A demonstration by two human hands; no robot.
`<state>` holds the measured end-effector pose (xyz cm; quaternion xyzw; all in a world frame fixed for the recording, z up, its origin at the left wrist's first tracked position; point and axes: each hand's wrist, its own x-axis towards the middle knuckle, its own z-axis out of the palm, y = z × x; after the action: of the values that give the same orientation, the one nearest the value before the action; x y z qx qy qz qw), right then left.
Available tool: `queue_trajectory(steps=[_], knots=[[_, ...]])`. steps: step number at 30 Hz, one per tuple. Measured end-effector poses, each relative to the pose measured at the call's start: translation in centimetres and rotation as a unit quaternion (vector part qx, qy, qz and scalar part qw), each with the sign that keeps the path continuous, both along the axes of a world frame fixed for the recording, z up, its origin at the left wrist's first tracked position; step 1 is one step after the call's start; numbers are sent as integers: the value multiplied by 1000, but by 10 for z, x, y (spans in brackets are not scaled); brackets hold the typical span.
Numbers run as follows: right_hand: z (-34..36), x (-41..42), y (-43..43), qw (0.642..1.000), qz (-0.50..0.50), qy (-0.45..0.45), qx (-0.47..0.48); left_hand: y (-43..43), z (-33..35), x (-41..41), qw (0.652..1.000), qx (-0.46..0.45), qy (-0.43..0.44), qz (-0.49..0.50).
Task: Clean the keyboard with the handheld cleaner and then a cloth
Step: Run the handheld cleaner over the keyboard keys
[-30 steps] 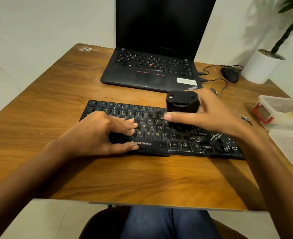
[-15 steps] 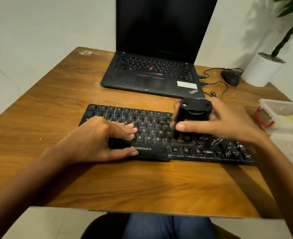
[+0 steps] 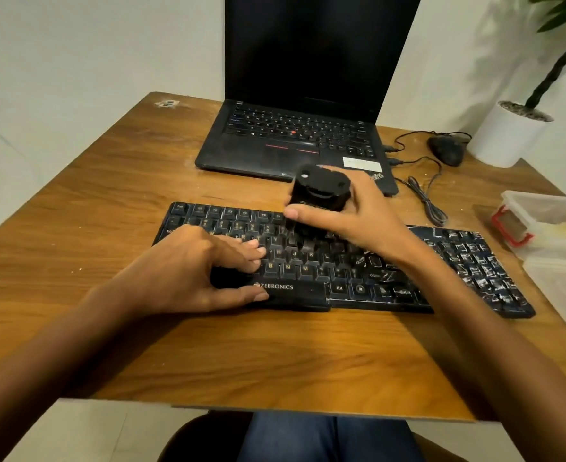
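The right hand (image 3: 358, 225), grasping the handheld cleaner (image 3: 320, 191), has shifted it leftward onto the upper-middle keys of the keyboard (image 3: 291, 288). The left hand (image 3: 188, 271) grips its front edge. The smeared right end looks uncleaned.

Bare wood on the left of the table (image 3: 91, 211) and along the bottom lets a hand pass. The laptop (image 3: 275, 155) blocks the top middle. A mouse (image 3: 446, 150), a cable (image 3: 425, 198) and a pot (image 3: 505, 135) stand at the upper right. Boxes (image 3: 548, 235) crowd the right edge, near the keyboard (image 3: 475, 265). The left hand (image 3: 188, 271) holds its left half; the right hand (image 3: 361, 218) holds a cleaner (image 3: 320, 190) over the middle.
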<state>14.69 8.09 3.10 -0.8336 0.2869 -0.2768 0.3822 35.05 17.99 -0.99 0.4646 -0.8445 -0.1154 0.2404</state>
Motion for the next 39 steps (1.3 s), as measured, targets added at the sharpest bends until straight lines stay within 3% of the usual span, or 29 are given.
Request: queue_trajectory(steps=[3,7,12,16,19,24,27,31,33,35,39], knots=[[-3,4,8,998,41,37,18,1,0,0,1000,-4,3,1],[-2,-9,-2,999,-47,-4,2,0,0,0,1000,0,3,-2],[-2,-7,12,999,18,41,30,1,1,1,1000,1,2,1],[12,-15,-4,995,-56,53,-64,1,1,0,1000,-2,2,-4],[8,0,3,1000,2,4,-30,1,2,0,1000,4,-2,-3],[-10,0,5,999,40,11,34,0,0,0,1000,5,9,12],[-4,-33,-2,997,18,53,60,0,-1,1,1000,1,21,15],[16,-45,-8,990,21,138,-18,-1,-1,1,1000,2,21,14],[17,-29,-5,994,29,93,-41,0,-1,1,1000,4,20,14],[10,-7,5,998,58,31,5,0,0,1,1000,8,19,14],[-10,0,4,991,102,29,83,0,0,0,1000,8,17,14]])
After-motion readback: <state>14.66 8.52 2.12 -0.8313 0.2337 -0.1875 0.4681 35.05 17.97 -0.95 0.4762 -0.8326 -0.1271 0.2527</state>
